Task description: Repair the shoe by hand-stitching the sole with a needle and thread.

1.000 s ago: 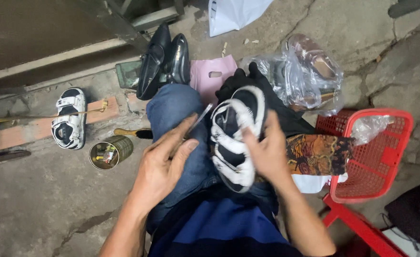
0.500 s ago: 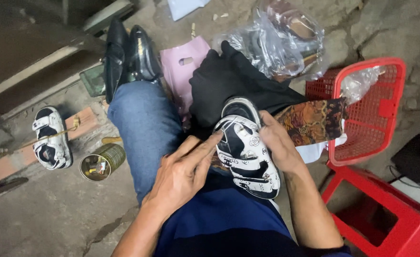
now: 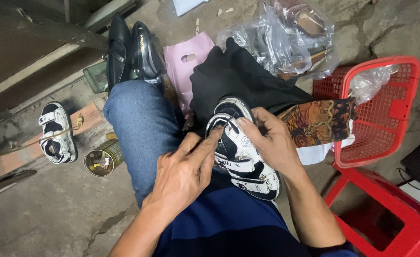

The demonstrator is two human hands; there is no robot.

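Right hand point(image 3: 271, 143) wrapped around the black-and-white sandal point(image 3: 243, 157), grip closed on its upper edge, sole resting on the lap. Left hand point(image 3: 183, 173) alongside, grip loose and holding nothing, index fingertip pressed to the front strap. Apparently mid-inspection or pressing the strap down; next move likely calls for steady support and firm fingertip pressure. Beyond the right hand: patterned cloth point(image 3: 314, 123), red basket point(image 3: 381, 109). Ahead: black cloth point(image 3: 238, 76), plastic bag point(image 3: 286, 38). Left of the left hand: tin can point(image 3: 103, 157), matching sandal point(image 3: 55, 133) on the floor.
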